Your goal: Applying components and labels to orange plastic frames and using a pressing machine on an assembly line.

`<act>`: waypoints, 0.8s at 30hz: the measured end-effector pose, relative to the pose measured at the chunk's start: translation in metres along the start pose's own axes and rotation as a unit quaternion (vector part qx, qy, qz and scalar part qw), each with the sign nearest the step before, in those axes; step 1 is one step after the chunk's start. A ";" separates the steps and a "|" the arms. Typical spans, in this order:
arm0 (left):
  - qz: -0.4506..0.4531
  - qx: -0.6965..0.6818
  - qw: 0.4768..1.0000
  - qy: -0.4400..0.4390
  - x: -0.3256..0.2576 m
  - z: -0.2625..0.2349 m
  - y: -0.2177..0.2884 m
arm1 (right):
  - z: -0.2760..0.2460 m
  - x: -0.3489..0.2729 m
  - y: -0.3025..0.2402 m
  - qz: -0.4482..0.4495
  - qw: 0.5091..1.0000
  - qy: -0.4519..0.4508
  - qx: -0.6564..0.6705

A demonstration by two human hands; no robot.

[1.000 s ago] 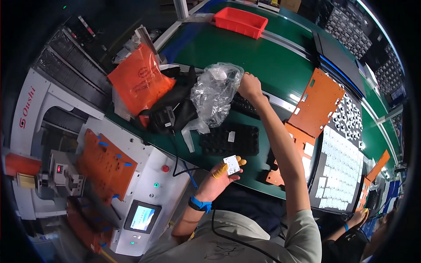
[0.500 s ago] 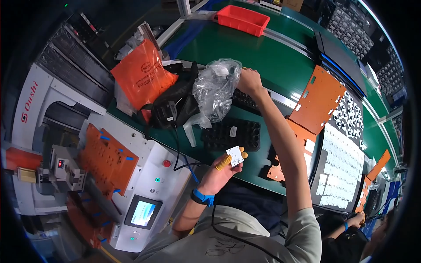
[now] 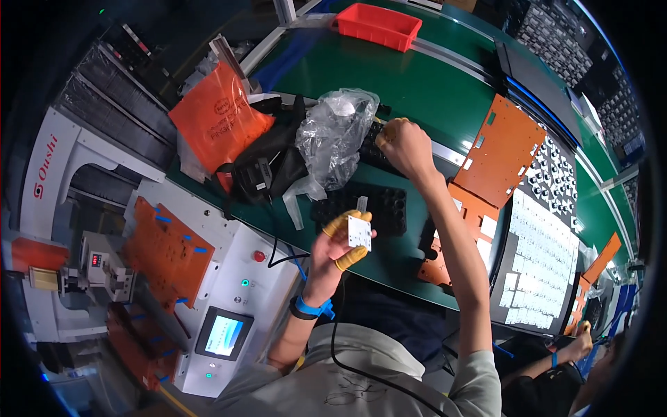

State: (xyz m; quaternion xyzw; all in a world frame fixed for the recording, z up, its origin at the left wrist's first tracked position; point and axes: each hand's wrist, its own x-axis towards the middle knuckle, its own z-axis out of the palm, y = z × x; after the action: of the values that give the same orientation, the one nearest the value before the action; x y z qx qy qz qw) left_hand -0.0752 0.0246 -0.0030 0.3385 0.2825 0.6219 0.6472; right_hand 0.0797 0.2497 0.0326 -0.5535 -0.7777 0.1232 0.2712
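Note:
My left hand, with yellow finger cots and a blue wrist strap, grips a small white square plate with dark dots. It hangs over the near edge of a black tray with round pockets. Farther off, my right hand is closed, its yellow-covered fingertips bent together. Anything it pinches is hidden or too small to make out. Beside those fingers lies a second black tray, partly covered by the hand. A crumpled clear plastic bag sits left of both trays.
On the left stands a white machine with a screen and an orange fixture plate. An orange bag and black cable lie beyond. A red bin is at the back. Orange boards and a panel of white plates lie right, near another person's hand.
My right hand has drawn back from beside the plastic bag, to the right and nearer. My left hand has turned the white plate and moved slightly left.

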 end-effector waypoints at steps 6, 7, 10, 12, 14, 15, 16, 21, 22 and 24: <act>0.136 0.176 0.973 0.066 0.011 0.005 0.011 | -0.081 -0.082 -0.061 -0.048 0.946 -0.208 0.245; 0.159 0.223 0.959 0.067 0.012 0.009 0.014 | -0.085 -0.092 -0.059 -0.060 0.929 -0.239 0.277; 0.243 0.342 0.905 0.071 0.010 0.014 0.018 | -0.102 -0.109 -0.068 -0.081 0.929 -0.275 0.236; 0.261 0.391 0.878 0.086 0.009 0.018 0.019 | -0.104 -0.116 -0.065 -0.084 0.929 -0.268 0.243; 0.302 0.452 0.835 0.079 0.008 0.025 0.022 | -0.106 -0.122 -0.062 -0.088 0.928 -0.260 0.250; 0.301 0.453 0.835 0.078 0.006 0.025 0.021 | -0.105 -0.124 -0.059 -0.091 0.931 -0.259 0.242; 0.323 0.473 0.816 0.077 0.005 0.024 0.018 | -0.105 -0.127 -0.057 -0.094 0.933 -0.258 0.233; 0.362 0.499 0.785 0.062 -0.001 0.026 0.015 | -0.122 -0.134 -0.060 -0.063 0.919 -0.285 0.264; 0.357 0.500 0.787 0.057 -0.002 0.025 0.012 | -0.124 -0.137 -0.059 -0.055 0.918 -0.283 0.272; 0.353 0.500 0.789 0.048 -0.003 0.028 0.011 | -0.126 -0.143 -0.057 -0.052 0.922 -0.275 0.267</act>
State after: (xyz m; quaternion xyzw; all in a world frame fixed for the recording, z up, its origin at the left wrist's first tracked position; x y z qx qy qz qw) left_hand -0.0601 0.0189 0.0222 0.6606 0.4455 0.5944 0.1083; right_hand 0.1394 0.0831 0.1230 -0.3633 -0.7878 0.4596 0.1902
